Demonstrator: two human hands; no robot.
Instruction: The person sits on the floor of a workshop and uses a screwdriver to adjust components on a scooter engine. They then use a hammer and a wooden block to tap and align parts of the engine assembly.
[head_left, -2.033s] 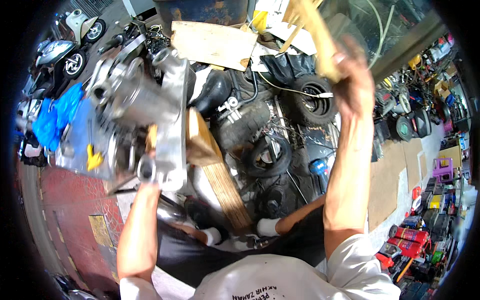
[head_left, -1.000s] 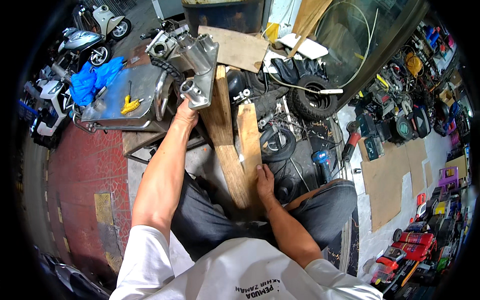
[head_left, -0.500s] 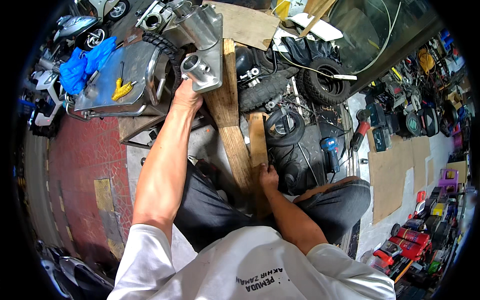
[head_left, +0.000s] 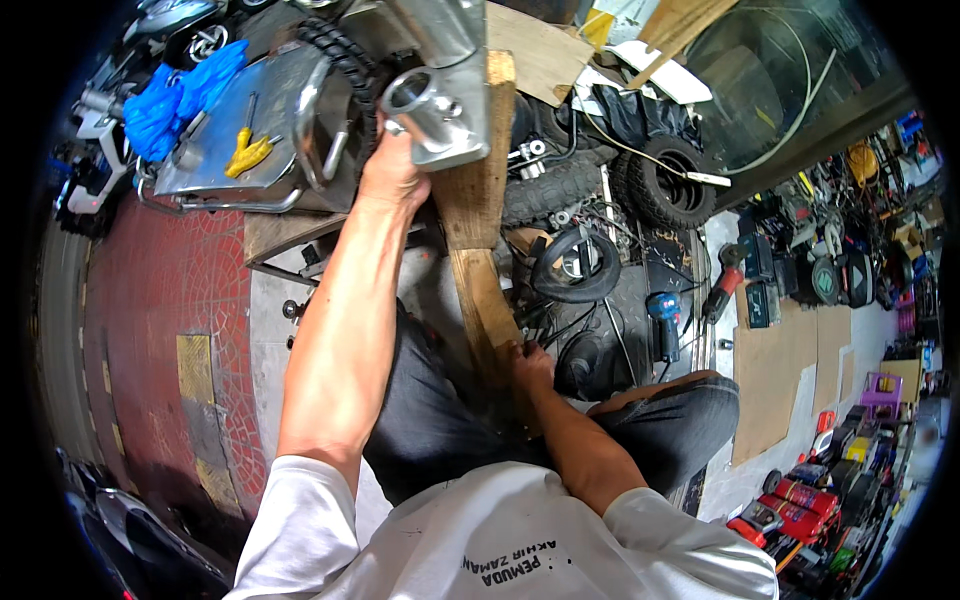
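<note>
Left hand [head_left: 392,172], arm stretched out, grips the metal engine casing [head_left: 437,95] up top. Right hand [head_left: 530,368], elbow bent, is clamped round the wooden plank [head_left: 480,260] lower down.

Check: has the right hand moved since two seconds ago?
Yes. The right hand came down from overhead; it now grips the low end of the wooden plank, near the lap.

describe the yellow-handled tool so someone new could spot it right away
Start at the shiny metal tray at upper left, beyond the person's left hand. The yellow-handled tool lies on the tray's surface, just right of the bunched blue gloves. It is the only bright yellow thing on that grey metal.
</note>
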